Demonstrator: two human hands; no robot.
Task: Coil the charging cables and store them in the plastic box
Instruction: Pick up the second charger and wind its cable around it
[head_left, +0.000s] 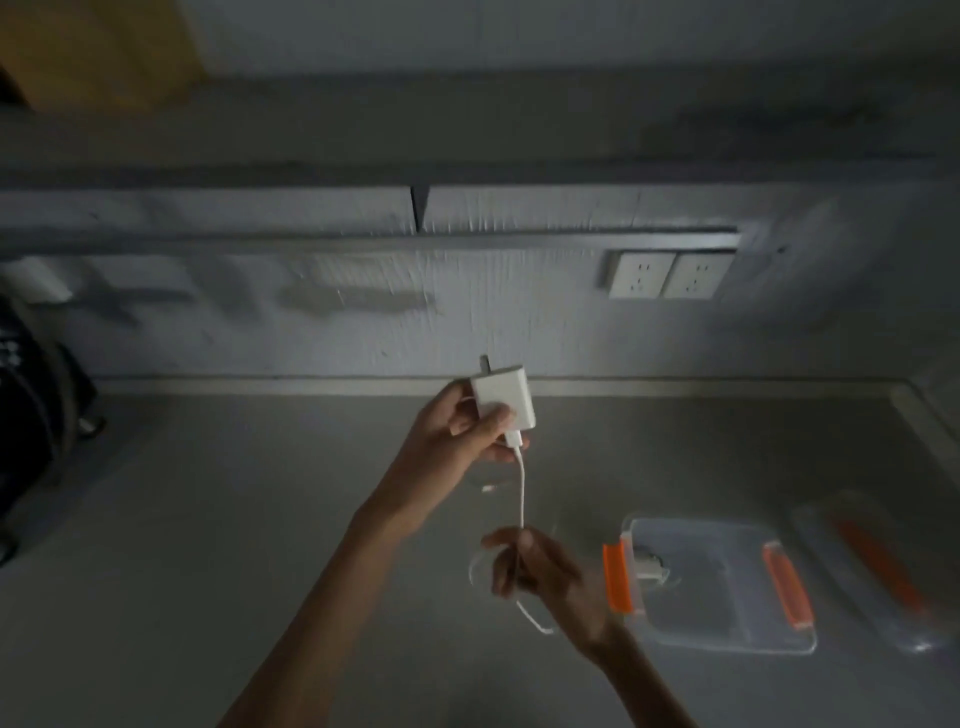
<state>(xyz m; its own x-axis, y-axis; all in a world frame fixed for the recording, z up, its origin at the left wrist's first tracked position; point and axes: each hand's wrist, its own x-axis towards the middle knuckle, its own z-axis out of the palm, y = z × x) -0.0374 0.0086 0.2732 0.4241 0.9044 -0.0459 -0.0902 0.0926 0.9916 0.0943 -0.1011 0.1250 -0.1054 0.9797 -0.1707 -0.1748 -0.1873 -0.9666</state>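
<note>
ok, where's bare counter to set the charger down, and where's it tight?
Widest bare patch: countertop between the dark object at far left and the left hand holding the charger. Also a strip along the wall, behind the plastic box. Crowded right: box and lid sit close, with the right hand and cable loops beside the box's near orange latch.

A clear plastic box (722, 603) with orange clips stands open on the grey counter (208, 519). Left of the box and farther back, the left hand (457, 434) holds a white charger (503, 399), thumb across its face and prongs toward the wall. A white cable (521, 488) hangs from the charger into the right hand (540, 571), which grips it just left of the box, and a loop trails below. A small pale item, too blurred to name, lies at the box's left end. The lid (883, 571) lies right of the box. Two wall sockets (669, 274) are on the wall beyond the box.
</note>
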